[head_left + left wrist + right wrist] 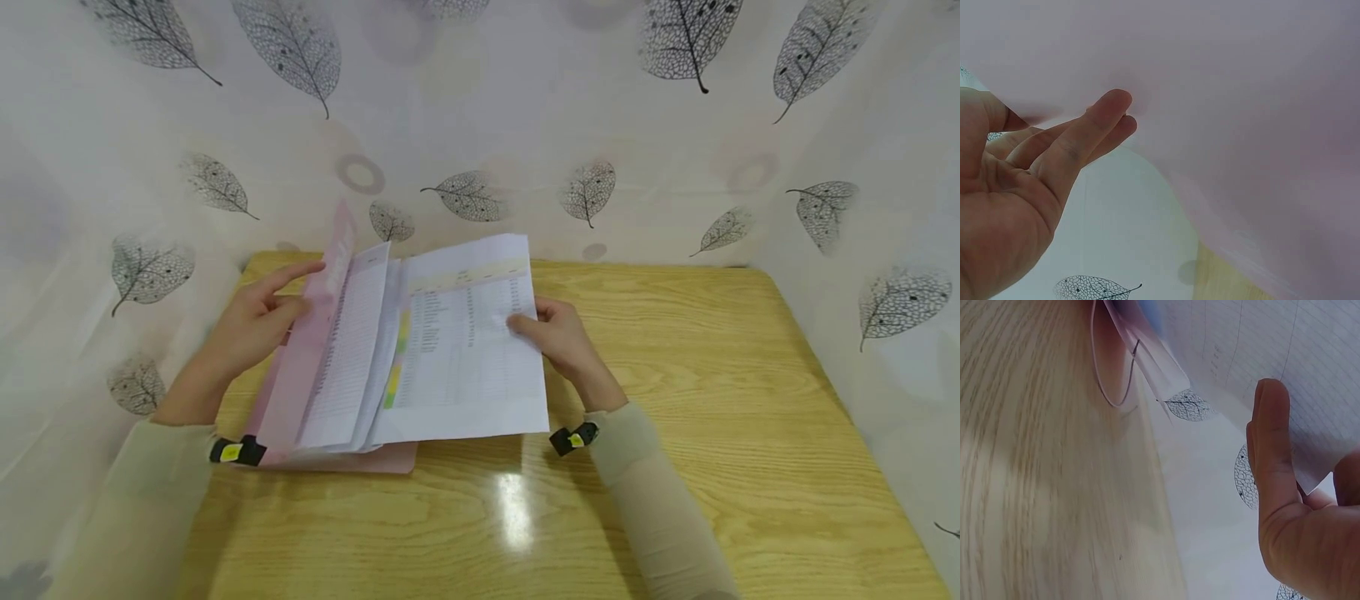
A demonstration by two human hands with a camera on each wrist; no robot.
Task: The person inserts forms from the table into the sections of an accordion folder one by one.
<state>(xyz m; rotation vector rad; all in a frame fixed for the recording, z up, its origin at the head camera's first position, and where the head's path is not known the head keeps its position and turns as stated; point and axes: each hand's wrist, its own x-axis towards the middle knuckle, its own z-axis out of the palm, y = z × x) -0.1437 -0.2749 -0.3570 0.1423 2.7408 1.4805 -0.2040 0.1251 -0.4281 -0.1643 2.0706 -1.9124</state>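
A pink folder [300, 383] stands opened on the table, its front cover tilted up at the left. Fingers and thumb of my left hand [251, 321] hold that cover at its edge; in the left wrist view the translucent pink cover [1241, 112] fills much of the picture, with fingertips [1113, 103] against it. Printed paper sheets [465, 358], with a table and coloured cells on the top one, fan out rightward from the folder. My right hand [558, 333] pinches their right edge, thumb on top and fingers behind. Lined print shows on the sheet's underside [1229, 356].
The wooden table [712, 375] reaches out to the right and front. Behind and at both sides hangs a pale curtain [487, 108] with leaf prints. A thin elastic cord [1094, 356] loops from the folder over the table in the right wrist view.
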